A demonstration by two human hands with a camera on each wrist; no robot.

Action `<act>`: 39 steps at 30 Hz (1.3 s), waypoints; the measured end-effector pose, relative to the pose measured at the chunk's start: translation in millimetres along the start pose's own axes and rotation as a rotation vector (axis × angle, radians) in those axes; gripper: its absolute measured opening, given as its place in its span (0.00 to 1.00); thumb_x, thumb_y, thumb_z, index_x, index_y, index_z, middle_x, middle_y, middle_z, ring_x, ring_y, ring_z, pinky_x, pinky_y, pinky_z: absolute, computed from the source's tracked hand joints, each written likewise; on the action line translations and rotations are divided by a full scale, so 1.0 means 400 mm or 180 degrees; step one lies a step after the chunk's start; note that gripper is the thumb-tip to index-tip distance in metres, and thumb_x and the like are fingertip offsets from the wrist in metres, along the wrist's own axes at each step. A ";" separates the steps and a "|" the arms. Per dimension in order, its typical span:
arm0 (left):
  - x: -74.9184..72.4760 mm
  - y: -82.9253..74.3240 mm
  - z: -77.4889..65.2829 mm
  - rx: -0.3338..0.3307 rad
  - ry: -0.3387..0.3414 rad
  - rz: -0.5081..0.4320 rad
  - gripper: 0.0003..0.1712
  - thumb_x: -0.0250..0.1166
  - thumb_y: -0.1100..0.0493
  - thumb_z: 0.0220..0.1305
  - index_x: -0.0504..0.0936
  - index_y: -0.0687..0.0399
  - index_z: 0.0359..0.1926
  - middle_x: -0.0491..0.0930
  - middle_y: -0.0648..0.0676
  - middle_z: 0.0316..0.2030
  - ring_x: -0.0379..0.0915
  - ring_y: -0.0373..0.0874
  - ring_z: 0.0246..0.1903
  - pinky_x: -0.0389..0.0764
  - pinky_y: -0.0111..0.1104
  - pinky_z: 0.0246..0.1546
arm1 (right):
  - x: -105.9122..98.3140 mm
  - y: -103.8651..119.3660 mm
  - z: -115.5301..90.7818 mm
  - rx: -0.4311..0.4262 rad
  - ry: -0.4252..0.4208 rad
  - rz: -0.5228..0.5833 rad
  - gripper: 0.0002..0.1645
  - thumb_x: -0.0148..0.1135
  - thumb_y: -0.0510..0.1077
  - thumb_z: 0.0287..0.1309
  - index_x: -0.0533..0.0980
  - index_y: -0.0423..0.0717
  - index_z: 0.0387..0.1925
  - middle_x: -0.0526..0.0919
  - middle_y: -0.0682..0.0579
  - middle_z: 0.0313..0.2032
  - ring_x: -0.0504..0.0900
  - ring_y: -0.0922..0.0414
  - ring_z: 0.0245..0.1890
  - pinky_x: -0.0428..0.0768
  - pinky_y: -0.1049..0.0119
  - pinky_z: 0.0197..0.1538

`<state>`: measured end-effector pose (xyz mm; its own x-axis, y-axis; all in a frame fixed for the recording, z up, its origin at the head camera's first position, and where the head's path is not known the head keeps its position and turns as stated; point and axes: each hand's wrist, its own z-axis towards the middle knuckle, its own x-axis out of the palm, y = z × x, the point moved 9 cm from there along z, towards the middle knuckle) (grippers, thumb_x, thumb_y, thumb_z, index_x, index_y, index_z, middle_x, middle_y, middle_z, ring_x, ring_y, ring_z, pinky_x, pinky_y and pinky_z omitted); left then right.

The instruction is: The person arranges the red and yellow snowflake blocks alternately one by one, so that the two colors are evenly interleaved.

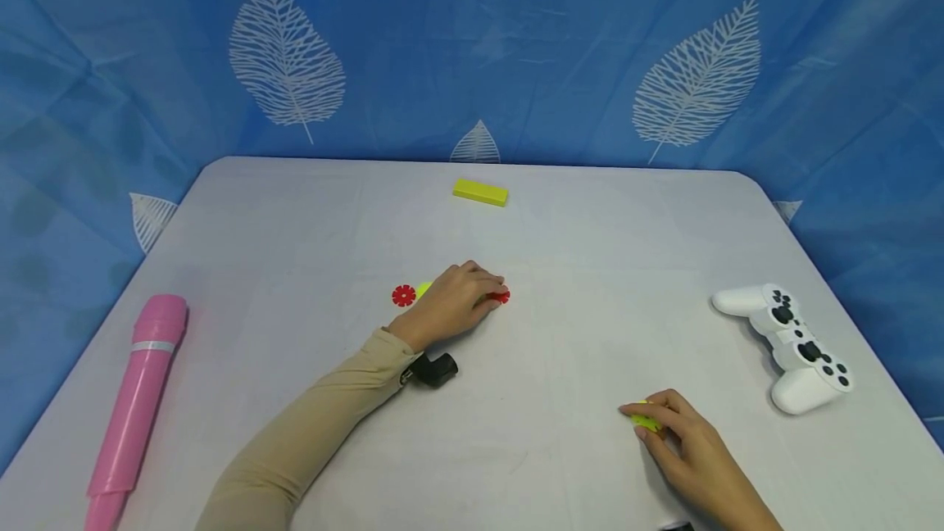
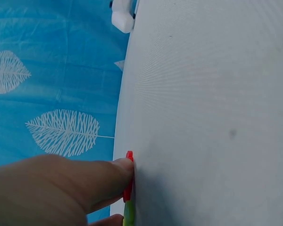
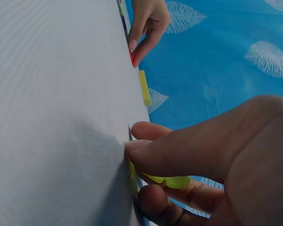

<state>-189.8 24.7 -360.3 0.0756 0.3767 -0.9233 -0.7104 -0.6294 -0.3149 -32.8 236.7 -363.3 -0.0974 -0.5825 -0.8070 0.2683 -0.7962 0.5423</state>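
In the head view my left hand (image 1: 456, 301) reaches to the middle of the table and pinches a red notched disc (image 1: 505, 297) at the table surface. Its thumb presses that red disc (image 2: 128, 181) in the left wrist view, where a yellow-green piece (image 2: 128, 214) touches its lower end. Left of this hand lie another red notched disc (image 1: 403, 296) and a partly covered yellow-green disc (image 1: 424, 289). My right hand (image 1: 689, 449), low on the right, pinches yellow-green notched plastic (image 1: 646, 417) between thumb and fingers; the fingers hide how many pieces it holds.
A yellow-green block (image 1: 480, 192) lies near the back edge of the white table (image 1: 575, 269). On the right is a white game controller (image 1: 789, 351); at the left, a pink microphone-shaped object (image 1: 140, 400). Blue curtain with leaf prints (image 1: 487, 47) hangs behind.
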 end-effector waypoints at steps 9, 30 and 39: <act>0.002 0.000 0.000 -0.0012 0.0016 -0.0006 0.15 0.62 0.58 0.58 0.82 0.51 0.47 0.80 0.49 0.49 0.73 0.44 0.47 0.74 0.35 0.47 | 0.002 -0.008 -0.002 0.0155 -0.0074 -0.0102 0.19 0.67 0.28 0.39 0.81 0.53 0.33 0.71 0.64 0.29 0.62 0.74 0.24 0.64 0.77 0.25; 0.004 0.001 0.000 -0.0012 0.0002 0.0013 0.15 0.61 0.57 0.59 0.81 0.51 0.47 0.80 0.49 0.49 0.72 0.44 0.49 0.73 0.36 0.47 | 0.027 0.022 0.047 0.0072 0.0059 -0.0047 0.16 0.70 0.36 0.39 0.81 0.55 0.33 0.71 0.66 0.26 0.63 0.74 0.22 0.66 0.77 0.24; 0.005 0.000 0.001 -0.0004 0.0030 -0.0010 0.14 0.61 0.57 0.59 0.82 0.51 0.47 0.80 0.50 0.49 0.72 0.45 0.48 0.74 0.36 0.47 | 0.055 0.028 0.126 0.0192 0.0221 0.0034 0.14 0.69 0.37 0.42 0.81 0.50 0.35 0.74 0.61 0.24 0.64 0.71 0.20 0.67 0.75 0.22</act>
<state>-189.9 25.4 -362.0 0.0846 0.3723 -0.9243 -0.7092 -0.6291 -0.3183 -80.3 206.8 -363.1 -0.0276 -0.5799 -0.8142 0.2104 -0.7996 0.5624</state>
